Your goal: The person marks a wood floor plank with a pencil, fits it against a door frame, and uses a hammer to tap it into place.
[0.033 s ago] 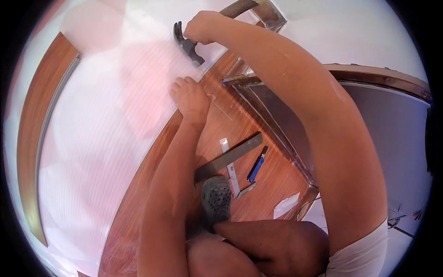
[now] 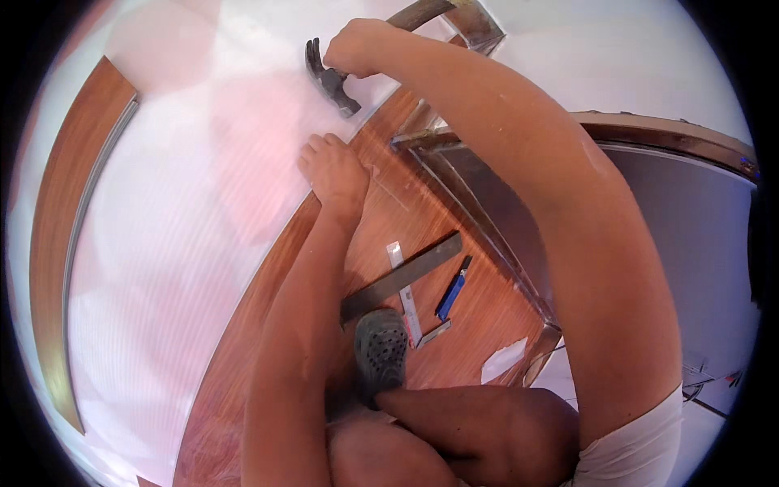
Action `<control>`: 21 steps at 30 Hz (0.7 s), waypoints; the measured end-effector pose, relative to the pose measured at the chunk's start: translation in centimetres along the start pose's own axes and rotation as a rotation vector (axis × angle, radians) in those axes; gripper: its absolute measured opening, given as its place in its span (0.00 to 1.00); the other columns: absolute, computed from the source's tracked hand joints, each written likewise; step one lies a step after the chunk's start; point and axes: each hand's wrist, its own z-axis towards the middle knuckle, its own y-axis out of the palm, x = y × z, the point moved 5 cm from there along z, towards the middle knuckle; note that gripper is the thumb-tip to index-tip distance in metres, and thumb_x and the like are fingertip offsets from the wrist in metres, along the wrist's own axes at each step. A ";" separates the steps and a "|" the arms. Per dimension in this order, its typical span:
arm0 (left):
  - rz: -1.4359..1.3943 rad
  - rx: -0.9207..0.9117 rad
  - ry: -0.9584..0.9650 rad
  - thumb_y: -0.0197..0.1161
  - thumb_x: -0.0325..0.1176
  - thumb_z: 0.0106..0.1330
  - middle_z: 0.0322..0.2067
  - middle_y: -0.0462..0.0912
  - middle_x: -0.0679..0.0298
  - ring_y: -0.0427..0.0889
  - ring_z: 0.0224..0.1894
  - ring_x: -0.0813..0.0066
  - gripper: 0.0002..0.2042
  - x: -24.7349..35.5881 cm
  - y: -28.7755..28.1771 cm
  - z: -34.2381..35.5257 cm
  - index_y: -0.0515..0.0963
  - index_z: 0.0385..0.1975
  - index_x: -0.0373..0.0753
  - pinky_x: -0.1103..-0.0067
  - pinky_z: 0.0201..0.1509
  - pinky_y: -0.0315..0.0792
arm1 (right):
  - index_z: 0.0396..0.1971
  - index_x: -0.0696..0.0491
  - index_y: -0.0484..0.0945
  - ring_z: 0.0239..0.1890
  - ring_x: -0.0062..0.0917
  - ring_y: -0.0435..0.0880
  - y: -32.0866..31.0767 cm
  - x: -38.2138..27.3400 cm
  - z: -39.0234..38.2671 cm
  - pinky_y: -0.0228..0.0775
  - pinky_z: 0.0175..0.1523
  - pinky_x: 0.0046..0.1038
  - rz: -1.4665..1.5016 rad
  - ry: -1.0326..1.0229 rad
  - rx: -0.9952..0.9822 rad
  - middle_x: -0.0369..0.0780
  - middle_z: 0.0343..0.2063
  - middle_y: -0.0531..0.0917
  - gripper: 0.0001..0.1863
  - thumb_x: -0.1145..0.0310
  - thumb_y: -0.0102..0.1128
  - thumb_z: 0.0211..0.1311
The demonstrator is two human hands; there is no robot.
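Note:
My right hand [image 2: 355,49] is closed around a claw hammer [image 2: 331,81] close to its dark metal head. The head hangs over the pale surface beside the edge of a wood-grain panel [image 2: 430,203]; most of the handle is hidden by my hand and arm. Just below the hammer, my left hand [image 2: 334,174] rests on the panel's left edge, its fingers apart and slightly bent over the pale side. Its thumb is partly hidden. On the panel near my foot lie a metal try square [image 2: 406,276], a pale ruler [image 2: 409,312] and a blue utility knife [image 2: 452,294].
My grey clog [image 2: 381,349] stands on the panel, touching the square. A scrap of white paper [image 2: 504,361] lies at right. Brown framing [image 2: 479,219] borders a grey panel [image 2: 690,252]. Another wood-grain strip [image 2: 65,211] lies far left on the pale, pink-patterned surface [image 2: 187,243].

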 end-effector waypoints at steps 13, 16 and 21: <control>0.016 0.112 0.037 0.82 0.58 0.44 0.45 0.76 0.57 0.74 0.51 0.58 0.35 0.2 1.4 0.3 0.78 0.43 0.37 0.64 0.58 0.66 | 0.43 0.47 0.88 0.42 0.39 0.90 2.3 0.1 0.3 0.83 0.45 0.41 0.074 -0.196 0.200 0.41 0.39 0.90 0.15 0.70 0.69 0.53; 0.025 0.066 0.033 0.82 0.57 0.44 0.45 0.76 0.57 0.75 0.51 0.57 0.35 0.4 0.5 0.0 0.78 0.43 0.36 0.63 0.58 0.67 | 0.42 0.49 0.88 0.43 0.38 0.90 2.1 -0.1 -0.2 0.83 0.44 0.39 0.069 -0.152 0.174 0.42 0.39 0.90 0.12 0.68 0.67 0.56; -0.026 0.084 0.055 0.83 0.58 0.42 0.46 0.77 0.57 0.76 0.51 0.57 0.36 0.2 0.9 0.1 0.79 0.42 0.36 0.62 0.55 0.69 | 0.42 0.50 0.87 0.42 0.38 0.90 0.9 -0.5 -1.0 0.82 0.44 0.40 0.088 -0.131 0.198 0.42 0.37 0.90 0.12 0.68 0.67 0.58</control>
